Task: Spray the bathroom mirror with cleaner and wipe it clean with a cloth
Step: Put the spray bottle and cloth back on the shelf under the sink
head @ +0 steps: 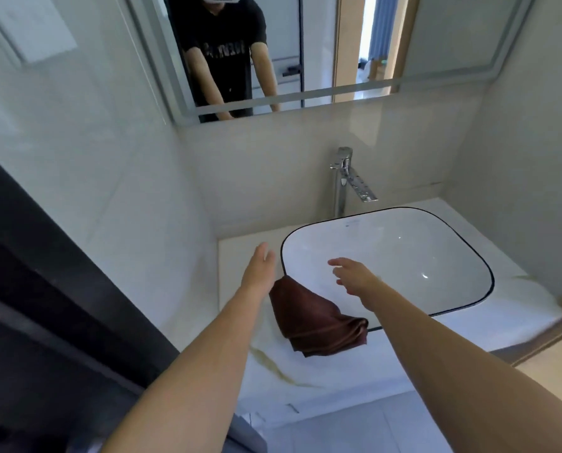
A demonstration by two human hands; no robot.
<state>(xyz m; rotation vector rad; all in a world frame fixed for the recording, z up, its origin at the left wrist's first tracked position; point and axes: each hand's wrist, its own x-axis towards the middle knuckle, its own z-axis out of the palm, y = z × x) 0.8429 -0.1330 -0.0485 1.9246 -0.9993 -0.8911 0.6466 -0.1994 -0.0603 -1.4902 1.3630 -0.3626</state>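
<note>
One brown cloth (317, 317), one mirror (306, 44), two empty hands, left hand (260, 268), right hand (355, 276)

The mirror (306, 44) ran off the top of the frame, its upper part unseen. The left hand (260, 269) covered the upper left corner of the brown cloth (315, 318), and its fingertips were blurred. The cloth hid a stretch of the basin (469, 256) rim. Shirt lettering in the reflection was too soft to read.
</note>
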